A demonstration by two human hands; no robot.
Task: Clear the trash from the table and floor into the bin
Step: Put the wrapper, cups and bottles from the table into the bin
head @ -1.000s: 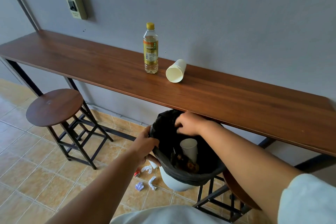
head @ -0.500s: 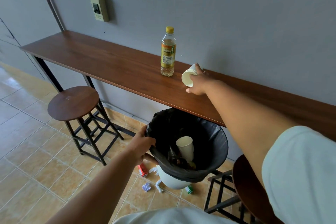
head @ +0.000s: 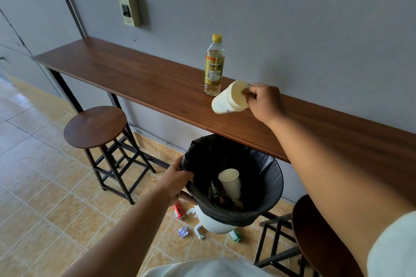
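My right hand (head: 263, 102) grips a cream paper cup (head: 228, 99) by its rim, lifted just above the wooden table (head: 135, 81) and tilted bottom-down. A plastic tea bottle (head: 214, 67) with a yellow cap stands upright on the table just behind the cup. My left hand (head: 176, 181) holds the left rim of a white bin (head: 216, 224) lined with a black bag (head: 265, 177), raised off the floor below the table edge. Inside lie another paper cup (head: 230, 183) and dark trash. On the floor under the bin are a red can (head: 179, 210), white crumpled paper (head: 199, 231), a purple scrap (head: 183, 231) and a green can (head: 235, 235).
A round wooden stool (head: 94, 126) on a black frame stands to the left of the bin. A second stool (head: 315, 231) is at the lower right, partly behind my right arm. A grey wall with a switch box (head: 129, 9) backs the table. The floor is tan tile.
My right hand left the bin, reached to the table and took hold of the paper cup, which is now lifted and turned. My left hand stayed on the bin rim.
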